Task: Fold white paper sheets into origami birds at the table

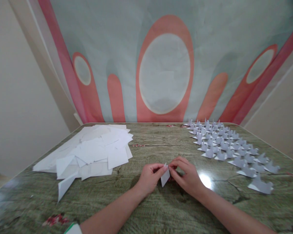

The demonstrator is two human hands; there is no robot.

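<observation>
A small folded white paper (165,178) is held upright over the middle of the table, between my two hands. My left hand (150,176) pinches its upper left part between thumb and fingers. From the other side, the thumb and forefinger of my right hand (186,175) close on its upper right edge. The exact fold under the fingertips is hidden. To the right stand several rows of folded white paper figures (261,184), each with raised points. Loose sheets of white paper (88,149) lie in a spread pile to the left.
A creased piece of paper (66,187) lies at the near edge of the pile. The wood-patterned table (127,208) is glossy and reflects light by my right wrist. Behind it hangs a printed backdrop (127,42) with red shapes.
</observation>
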